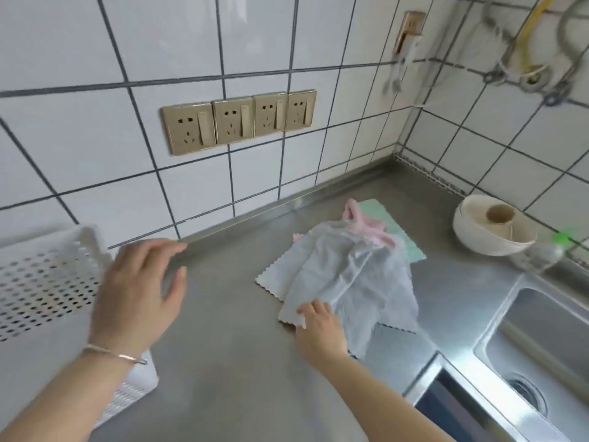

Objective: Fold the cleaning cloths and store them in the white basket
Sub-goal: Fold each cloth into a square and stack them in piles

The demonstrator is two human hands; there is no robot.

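The right hand (315,327) pinched the near corner of the grey cloth (347,282), topmost of a rumpled pile on the counter (223,362). The left hand (137,288) hovered spread and empty beside the basket (41,282). Folding hadn't begun; next, the cloth likely needed lifting clear and spreading flat

Bright, even, soft light fills the wide-angle view, with pale sheen on the steel counter (242,314) and sink (538,342), faint shadows under both hands, tile lines bowed toward the edges, and blur on the hoses (522,43) at upper right.
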